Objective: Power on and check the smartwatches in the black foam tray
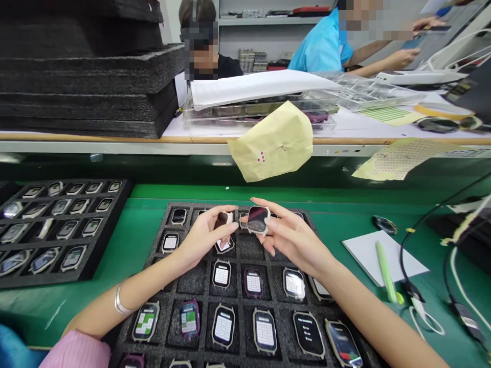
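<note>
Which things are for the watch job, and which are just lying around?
Probably for the job:
left hand and its watch
right hand and its watch
foam tray underneath

Probably just lying around:
green pen
white paper
crumpled yellow sheet

Bright, even light; stretched, distorted edges.

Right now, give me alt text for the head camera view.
The left hand holds a watch, the right hand another watch, above a black foam tray of watches on a green table. A pen lies partly on paper at right.
</note>
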The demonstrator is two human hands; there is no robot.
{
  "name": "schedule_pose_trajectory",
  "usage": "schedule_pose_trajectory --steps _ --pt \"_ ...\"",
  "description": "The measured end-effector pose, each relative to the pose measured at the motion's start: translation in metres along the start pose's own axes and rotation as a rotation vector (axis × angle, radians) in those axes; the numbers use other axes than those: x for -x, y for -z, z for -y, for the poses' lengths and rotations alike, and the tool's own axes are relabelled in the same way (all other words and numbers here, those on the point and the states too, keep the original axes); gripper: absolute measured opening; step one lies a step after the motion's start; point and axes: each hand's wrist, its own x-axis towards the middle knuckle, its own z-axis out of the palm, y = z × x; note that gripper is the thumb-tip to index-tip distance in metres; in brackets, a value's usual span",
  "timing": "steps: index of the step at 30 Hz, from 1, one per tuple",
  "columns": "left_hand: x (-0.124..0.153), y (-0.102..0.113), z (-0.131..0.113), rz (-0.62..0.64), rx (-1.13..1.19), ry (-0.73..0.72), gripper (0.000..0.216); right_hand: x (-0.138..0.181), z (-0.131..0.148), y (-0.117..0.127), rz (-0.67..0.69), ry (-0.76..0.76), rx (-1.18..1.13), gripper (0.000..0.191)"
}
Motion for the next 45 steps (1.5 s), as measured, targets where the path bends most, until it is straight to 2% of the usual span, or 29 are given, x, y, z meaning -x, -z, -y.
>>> schedule_pose_trajectory --steps 5,9,12,17,26,29,33,41,45 --pt "0.006 -0.002 -0.001 0.002 -0.268 -0.012 0.039 0.001 -0.003 0.002 0.024 0.012 -0.006 0.042" --pt "0.012 -0.003 0.002 -0.022 -0.455 -0.100 0.044 0.004 -0.004 0.002 0.044 0.028 0.032 0.036" --pt "0.016 -0.003 0.003 -0.007 -0.517 -0.163 0.049 0.004 -0.003 0.004 0.087 0.045 0.056 0.040" --pt "0.024 -0.007 -0.004 -0.043 -0.610 -0.249 0.045 0.001 -0.005 0.008 0.157 0.040 0.025 0.046" --pt "0.026 -0.004 -0.005 -0.027 -0.676 -0.305 0.044 -0.001 -0.013 0.006 0.118 -0.002 -0.095 0.043" --pt "0.025 -0.004 -0.006 0.014 -0.711 -0.288 0.041 0.001 -0.012 0.006 0.134 -0.022 -0.080 0.041" --pt "0.027 -0.004 -0.008 0.006 -0.721 -0.278 0.042 0.004 -0.010 0.003 0.160 -0.025 -0.035 0.041" --pt "0.028 -0.004 -0.009 0.014 -0.746 -0.303 0.041 0.004 -0.005 0.001 0.114 -0.022 0.003 0.039" --pt "0.028 -0.003 -0.010 0.027 -0.737 -0.283 0.039 0.004 -0.006 0.001 0.148 -0.006 -0.002 0.038"
